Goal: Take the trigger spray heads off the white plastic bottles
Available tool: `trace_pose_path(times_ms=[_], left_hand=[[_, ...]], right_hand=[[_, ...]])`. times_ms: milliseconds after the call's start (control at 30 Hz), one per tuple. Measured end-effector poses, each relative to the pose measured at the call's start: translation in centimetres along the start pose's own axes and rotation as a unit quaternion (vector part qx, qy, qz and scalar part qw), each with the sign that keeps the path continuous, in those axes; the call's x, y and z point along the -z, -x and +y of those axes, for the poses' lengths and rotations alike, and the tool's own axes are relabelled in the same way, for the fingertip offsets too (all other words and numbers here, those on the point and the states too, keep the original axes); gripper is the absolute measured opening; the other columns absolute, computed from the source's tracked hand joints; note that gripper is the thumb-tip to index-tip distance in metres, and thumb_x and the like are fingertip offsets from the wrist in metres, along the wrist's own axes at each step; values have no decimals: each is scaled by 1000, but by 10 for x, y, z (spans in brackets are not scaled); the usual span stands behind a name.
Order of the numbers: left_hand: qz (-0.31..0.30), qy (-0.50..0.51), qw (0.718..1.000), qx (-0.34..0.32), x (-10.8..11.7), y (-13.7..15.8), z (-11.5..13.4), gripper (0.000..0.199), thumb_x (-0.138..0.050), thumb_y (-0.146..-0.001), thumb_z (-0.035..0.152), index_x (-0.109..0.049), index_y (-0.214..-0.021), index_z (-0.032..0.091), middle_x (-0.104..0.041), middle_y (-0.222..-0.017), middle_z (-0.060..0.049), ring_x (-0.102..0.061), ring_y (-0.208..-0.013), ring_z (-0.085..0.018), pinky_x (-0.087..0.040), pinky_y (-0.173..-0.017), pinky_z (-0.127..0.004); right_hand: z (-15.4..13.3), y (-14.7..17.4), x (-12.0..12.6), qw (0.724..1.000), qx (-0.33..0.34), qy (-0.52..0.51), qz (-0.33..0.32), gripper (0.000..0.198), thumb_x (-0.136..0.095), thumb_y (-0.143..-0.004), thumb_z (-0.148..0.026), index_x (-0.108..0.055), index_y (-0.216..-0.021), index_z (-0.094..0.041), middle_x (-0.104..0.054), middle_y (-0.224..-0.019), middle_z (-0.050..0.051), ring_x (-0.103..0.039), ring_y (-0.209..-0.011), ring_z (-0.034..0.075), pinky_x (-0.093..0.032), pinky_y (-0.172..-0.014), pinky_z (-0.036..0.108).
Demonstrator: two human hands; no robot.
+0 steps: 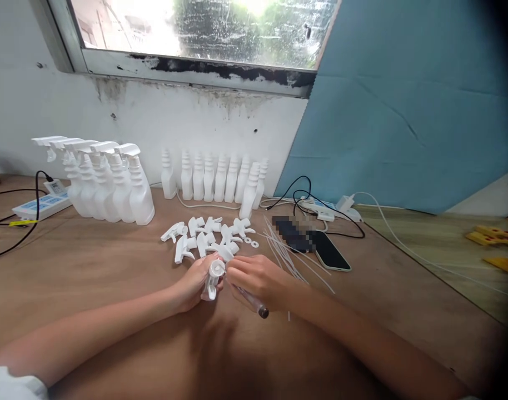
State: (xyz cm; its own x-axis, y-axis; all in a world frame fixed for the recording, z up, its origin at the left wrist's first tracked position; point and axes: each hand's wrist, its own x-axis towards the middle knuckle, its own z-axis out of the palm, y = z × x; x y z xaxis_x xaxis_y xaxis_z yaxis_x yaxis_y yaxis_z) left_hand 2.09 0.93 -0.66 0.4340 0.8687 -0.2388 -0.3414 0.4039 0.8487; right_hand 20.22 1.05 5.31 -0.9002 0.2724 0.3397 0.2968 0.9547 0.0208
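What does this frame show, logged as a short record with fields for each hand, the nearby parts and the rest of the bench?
left hand: left hand grips a white trigger sprayer head
right hand: right hand pinches at the head's top and holds a pen-like tool
loose parts: pile of sprayer heads, two small rings, thin clear tubes
bottles: capped spray bottles at left, uncapped bottles along the wall
other: phone, power strip, wooden table
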Motion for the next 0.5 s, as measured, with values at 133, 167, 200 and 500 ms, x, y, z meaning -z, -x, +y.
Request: trace_pose_path(times_ms=[133, 167, 200, 500], left_hand=[[-2, -14, 1000, -5, 2, 0, -2, 36, -59, -81, 51, -44, -75, 18, -44, -56, 5, -43, -40, -7, -20, -30, -13], [-4, -17, 1000, -5, 2, 0, -3, 36, -59, -82, 50, -44, -75, 18, -44, -56, 5, -43, -40, -7, -20, -29, -13], [-6, -19, 1000, -5, 3, 0, -3, 36, -58, -82, 50, -44, -75, 18, -44, -57, 4, -43, -40, -7, -20, -29, -13], [-17, -33, 999, 11, 6, -2, -4, 33, -54, -85, 51, -44, -79, 20, -43, -58, 5, -39, -41, -7, -17, -29, -13]], right_hand=[[0, -1, 1, 989, -47, -130, 43, 9, -43, -83, -13, -41, -77, -19, -50, -69, 1, -41, -60, 12, -30, -57, 24], [0, -1, 2, 983, -62, -166, 55, 10, -42, -84, -14, -41, -77, -20, -49, -68, 1, -41, -59, 12, -31, -57, 24], [0, -2, 3, 976, -76, -195, 64, 10, -41, -85, -15, -41, -76, -20, -50, -67, 1, -42, -59, 12, -32, -58, 24], [6, 3, -18, 951, -103, -258, 138, 18, -42, -91, -22, -42, -73, -21, -60, -77, 3, -53, -67, 13, -40, -65, 26]])
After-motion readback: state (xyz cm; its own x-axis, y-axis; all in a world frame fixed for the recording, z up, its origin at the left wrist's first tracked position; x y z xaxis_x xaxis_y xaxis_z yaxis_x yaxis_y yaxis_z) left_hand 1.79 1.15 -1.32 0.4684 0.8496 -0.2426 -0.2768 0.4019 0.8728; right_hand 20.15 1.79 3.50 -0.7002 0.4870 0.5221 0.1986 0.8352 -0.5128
